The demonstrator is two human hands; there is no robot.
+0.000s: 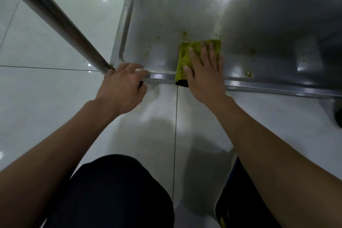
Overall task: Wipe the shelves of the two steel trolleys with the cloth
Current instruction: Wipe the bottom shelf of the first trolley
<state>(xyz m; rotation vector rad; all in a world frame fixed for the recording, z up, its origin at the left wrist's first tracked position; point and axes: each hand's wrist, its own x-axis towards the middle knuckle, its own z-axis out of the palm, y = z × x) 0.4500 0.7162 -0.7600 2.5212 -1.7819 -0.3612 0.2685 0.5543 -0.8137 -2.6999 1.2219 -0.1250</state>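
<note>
At the centre of the frame the right hand [203,68] presses flat, fingers spread, on the cloth [187,55] at the shelf [166,15] front lip; the left hand [122,83] grips the rim beside it. Smears right of the cloth could be missed, or the overhanging cloth could slip off

Single head view, looking steeply down, close over the trolley's low shelf [185,15] and floor [46,89]

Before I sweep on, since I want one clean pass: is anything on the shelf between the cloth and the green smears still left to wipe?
Nothing visible blocks it. The right hand presses flat on the cloth on the shelf, and bare steel lies between it and the smears at either side. The left hand grips the front rim near the corner post, off the shelf floor.
</note>
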